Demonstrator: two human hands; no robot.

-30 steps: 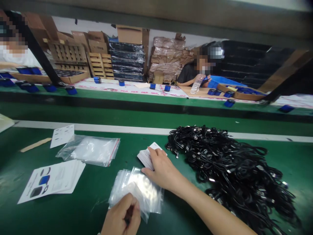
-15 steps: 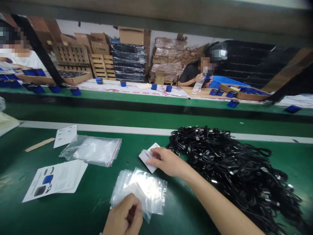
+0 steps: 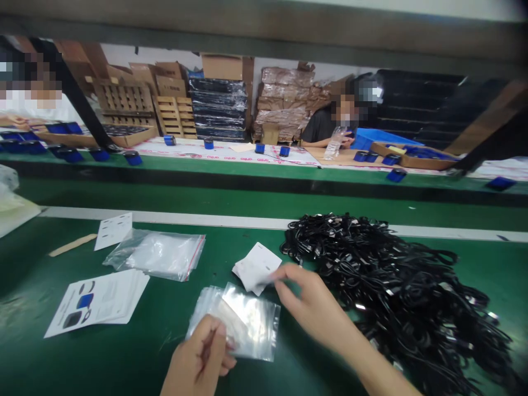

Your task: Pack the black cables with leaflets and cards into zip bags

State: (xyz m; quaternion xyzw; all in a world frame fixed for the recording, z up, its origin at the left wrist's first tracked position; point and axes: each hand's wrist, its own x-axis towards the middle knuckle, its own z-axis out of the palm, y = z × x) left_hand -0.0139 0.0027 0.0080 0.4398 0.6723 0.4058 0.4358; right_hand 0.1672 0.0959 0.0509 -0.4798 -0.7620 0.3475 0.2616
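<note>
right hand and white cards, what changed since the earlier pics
The right hand has drawn back rightward, uncovering more of the small white cards; blurred, it is at their right edge, grip unclear. The left hand stays at the clear bags; the black cables look unchanged.

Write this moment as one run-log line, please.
left hand: touching clear plastic bags | right hand: at edge of white cards, grip blurred | right side: coiled black cables

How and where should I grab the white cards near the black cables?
I'd pinch the white cards by their right edge, coming from the right: they lie roughly flat and slightly fanned, and that edge faces the right hand.
</note>
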